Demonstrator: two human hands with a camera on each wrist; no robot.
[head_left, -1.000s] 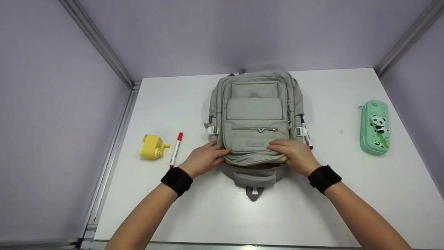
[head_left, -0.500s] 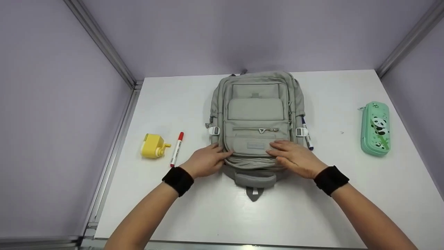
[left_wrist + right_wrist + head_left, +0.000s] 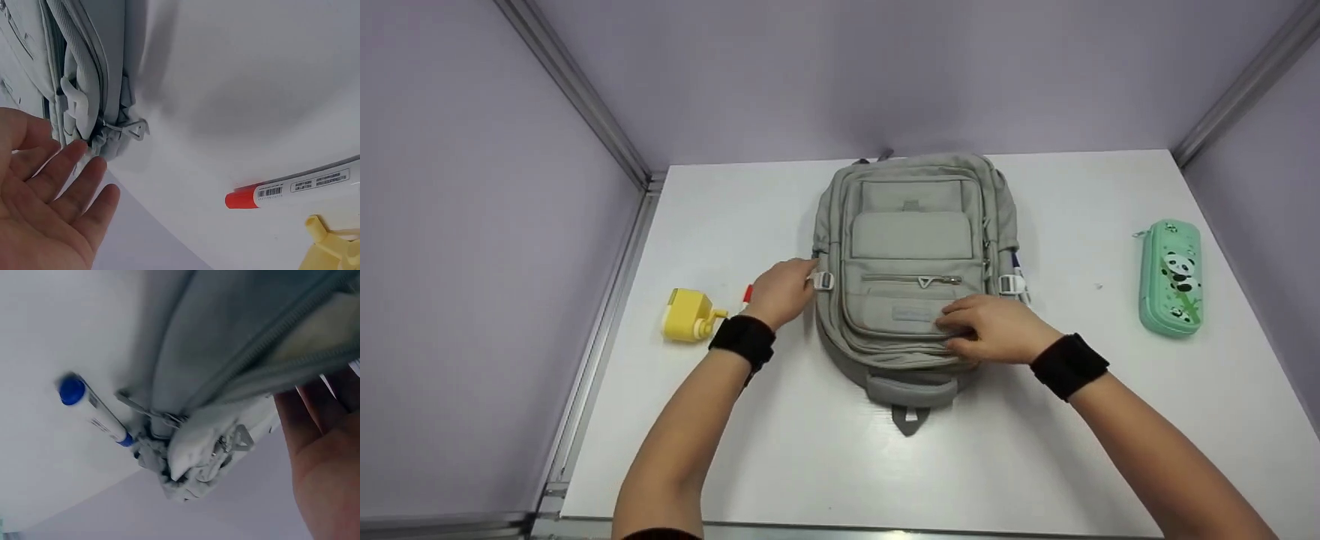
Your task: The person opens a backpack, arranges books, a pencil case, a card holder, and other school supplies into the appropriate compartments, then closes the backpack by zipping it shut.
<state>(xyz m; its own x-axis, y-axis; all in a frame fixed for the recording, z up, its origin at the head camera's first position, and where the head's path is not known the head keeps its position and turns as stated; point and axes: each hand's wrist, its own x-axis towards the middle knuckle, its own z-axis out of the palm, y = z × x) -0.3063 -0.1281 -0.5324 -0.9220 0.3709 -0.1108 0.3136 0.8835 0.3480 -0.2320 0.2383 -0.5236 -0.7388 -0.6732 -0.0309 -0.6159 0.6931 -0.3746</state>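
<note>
One backpack (image 3: 911, 236) lies face-up mid-frame; your right hand (image 3: 1001, 328), fingers relaxed, gripping nothing visible, rests at its lower right, perhaps steadying it; your left hand (image 3: 781, 291), fingers parted, empty, is near a zip pull (image 3: 135, 129).

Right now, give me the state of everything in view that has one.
Backpack, lying front up, a zipper partly open.
Red marker, lying down, capped.
Blue marker, lying down, apparently capped.
Green pencil case, apparently closed.
Yellow object, set down; whether open, unclear.
Black wristbands, worn on both wrists.
</note>
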